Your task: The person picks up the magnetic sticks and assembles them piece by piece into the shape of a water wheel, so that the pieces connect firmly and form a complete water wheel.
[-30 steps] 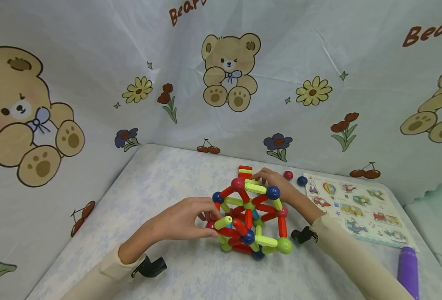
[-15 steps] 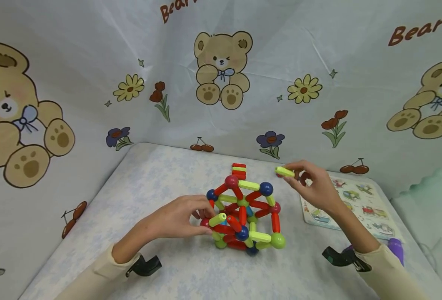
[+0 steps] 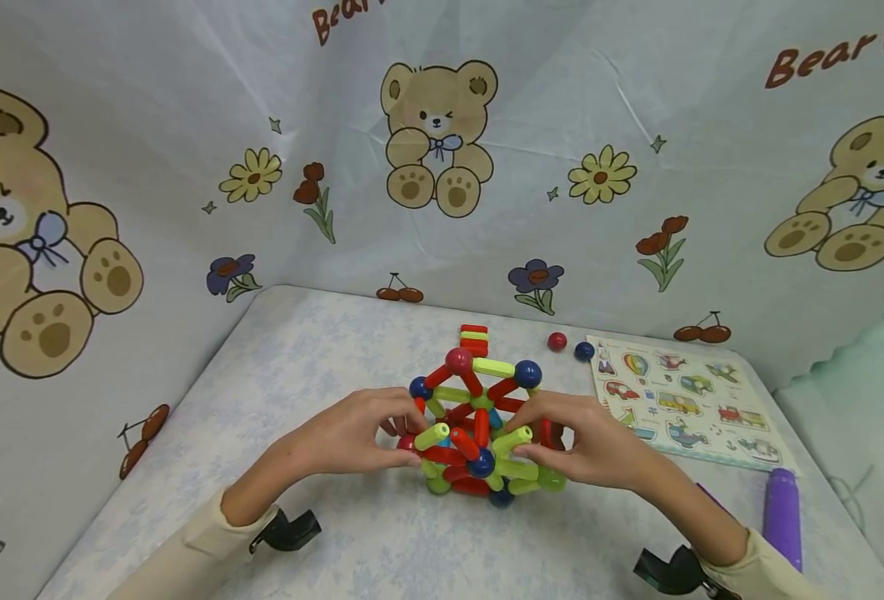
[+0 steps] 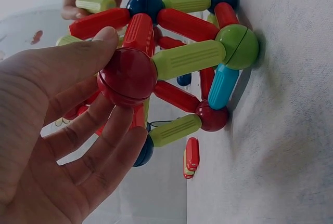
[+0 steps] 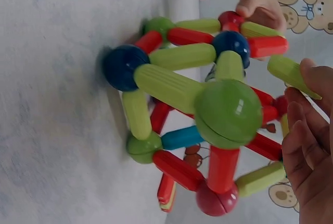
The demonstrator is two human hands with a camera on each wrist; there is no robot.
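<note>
A ball-and-stick frame of magnetic rods and balls point(image 3: 481, 462) stands on the table, built from red, yellow-green and light blue rods with red, blue and green balls. My left hand point(image 3: 359, 433) steadies its left side, thumb and fingers around a red ball point(image 4: 127, 76). Between right thumb and fingers, my right hand point(image 3: 595, 437) pinches a loose yellow-green rod point(image 5: 289, 73), tilted up above the green ball point(image 5: 229, 112) at the frame's front right corner. Two rods, one yellow-green and one red point(image 3: 464, 443), stick up from the near side with free ends.
Behind the frame lies a small row of red and yellow-green rods point(image 3: 475, 333). A loose red ball point(image 3: 557, 341) and blue ball point(image 3: 584, 351) rest at the back. To the right are a picture board point(image 3: 659, 425) and a purple cylinder point(image 3: 782, 517). A printed curtain point(image 3: 442, 250) closes the back.
From behind the frame, my right hand swung out right with the yellow-green rod, then came back to the frame's front right. My left hand stays on the red ball.
</note>
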